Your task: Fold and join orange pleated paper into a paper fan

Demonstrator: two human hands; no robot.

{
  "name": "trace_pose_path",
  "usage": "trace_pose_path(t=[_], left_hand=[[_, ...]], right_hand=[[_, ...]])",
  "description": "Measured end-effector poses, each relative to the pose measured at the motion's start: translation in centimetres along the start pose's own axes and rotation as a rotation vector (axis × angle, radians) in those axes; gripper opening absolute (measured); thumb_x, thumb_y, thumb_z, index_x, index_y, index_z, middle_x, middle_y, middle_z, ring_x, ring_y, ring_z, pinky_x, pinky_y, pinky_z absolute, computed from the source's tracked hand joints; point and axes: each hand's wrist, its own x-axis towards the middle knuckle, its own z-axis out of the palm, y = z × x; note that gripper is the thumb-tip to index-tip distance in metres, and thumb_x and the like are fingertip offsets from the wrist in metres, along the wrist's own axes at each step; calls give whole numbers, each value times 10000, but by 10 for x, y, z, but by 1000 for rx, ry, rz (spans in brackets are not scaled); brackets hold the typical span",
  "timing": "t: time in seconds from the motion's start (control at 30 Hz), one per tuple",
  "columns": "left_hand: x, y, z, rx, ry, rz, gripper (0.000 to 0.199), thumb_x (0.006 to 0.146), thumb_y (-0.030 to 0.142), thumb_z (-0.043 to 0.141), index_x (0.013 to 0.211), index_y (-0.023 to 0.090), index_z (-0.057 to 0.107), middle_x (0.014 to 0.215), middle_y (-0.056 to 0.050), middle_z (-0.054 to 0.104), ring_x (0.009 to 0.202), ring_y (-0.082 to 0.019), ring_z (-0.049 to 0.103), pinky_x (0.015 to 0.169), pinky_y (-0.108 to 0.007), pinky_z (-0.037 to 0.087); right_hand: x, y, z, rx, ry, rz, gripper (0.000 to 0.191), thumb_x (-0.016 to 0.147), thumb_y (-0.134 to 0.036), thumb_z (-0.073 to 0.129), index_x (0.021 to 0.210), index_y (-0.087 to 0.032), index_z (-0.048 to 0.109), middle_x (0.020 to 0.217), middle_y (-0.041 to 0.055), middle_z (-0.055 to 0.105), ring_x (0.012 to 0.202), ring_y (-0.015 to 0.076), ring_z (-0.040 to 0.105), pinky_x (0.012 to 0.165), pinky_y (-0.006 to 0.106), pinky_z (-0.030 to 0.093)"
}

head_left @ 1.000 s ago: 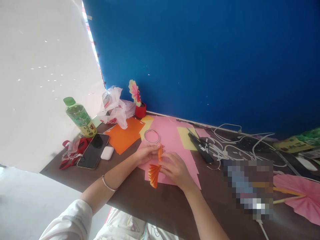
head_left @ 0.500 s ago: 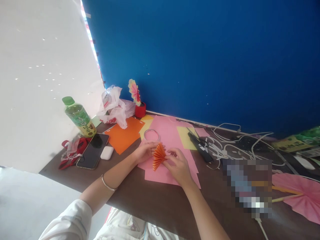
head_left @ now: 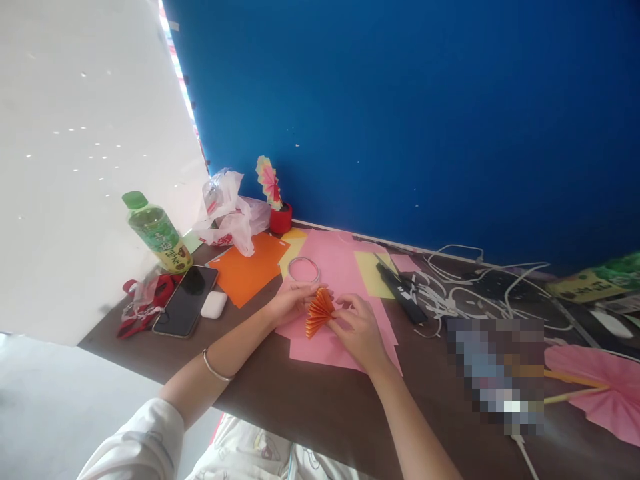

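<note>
A: What is hard to see?

B: A blurred patch [head_left: 500, 373] hides part of the desk [head_left: 310, 413].

A: And the hands?

B: The left hand [head_left: 287, 303] and right hand [head_left: 357, 330] pinch a pleated orange paper fan [head_left: 318, 311] with closed fingers, above a smooth pink sheet [head_left: 345, 280].

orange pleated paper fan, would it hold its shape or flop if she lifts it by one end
The orange pleated fan is thin folded paper, so probably very light. Its pleats likely stiffen it along the folds, yet it may spring open once the left hand or right hand lets go. Probably crushes easily.
</note>
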Motion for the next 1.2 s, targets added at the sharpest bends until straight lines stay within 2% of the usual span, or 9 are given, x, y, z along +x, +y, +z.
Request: trace_pose_path(t=[0.23,0.5,0.7,0.77,0.83,0.93,1.03,1.1,1.2], left_hand=[[0,-2,0,6,-1,9,330,697,315,695,939,91,671,932,-143,687,870,-236,639,832,-367,441],[1,0,2,22,9,4,325,672,307,712,919,99,674,925,-147,687,887,-258,637,822,-380,446],[-1,2,2,78,-2,65,300,692,309,687,923,120,662,899,-126,683,940,-267,620,824,-377,448],[-2,3,1,177,8,119,303,698,316,681,936,131,655,939,-119,668,954,-256,609,836,-366,443],[-4,5,0,305,-42,169,370,670,320,705,988,145,632,1003,-117,640,982,-251,591,864,-361,434],[-9,8,0,486,-173,255,646,522,265,802,1113,196,551,1104,-105,576,1054,-255,545,933,-368,403],[-14,8,4,710,-193,372,819,433,208,833,1177,224,491,1196,-111,492,1090,-252,503,970,-366,382],[-15,7,9,860,-202,434,775,482,218,810,1188,213,487,1197,-127,483,1105,-261,478,961,-376,390],[-14,6,14,1025,-225,523,550,612,253,738,1124,200,543,1122,-128,542,1152,-265,430,973,-386,376]], right_hand=[[-1,3,2,-24,-24,0,185,803,-267,547,645,-212,627,823,51,557,741,179,521,689,345,447],[-2,6,5,56,-48,55,175,794,-237,537,637,-203,605,781,47,549,716,177,552,673,333,476],[-1,9,4,119,-36,146,133,773,-232,561,644,-204,578,759,29,533,698,166,562,656,313,476],[-1,10,3,127,-44,186,133,762,-234,578,632,-204,565,750,24,531,688,164,559,644,310,471],[0,11,2,140,-50,227,135,747,-241,599,624,-203,559,748,21,534,684,163,558,643,310,469],[1,13,2,184,-56,272,128,735,-235,605,618,-202,564,747,22,544,679,161,559,642,306,471],[1,16,2,240,-81,324,134,720,-216,600,592,-198,565,727,22,550,665,158,560,613,293,470],[1,19,3,281,-101,365,135,707,-203,597,577,-194,562,715,20,551,655,156,560,595,286,467],[1,22,4,332,-121,410,130,698,-213,595,575,-190,560,702,19,551,647,157,559,587,283,460]])
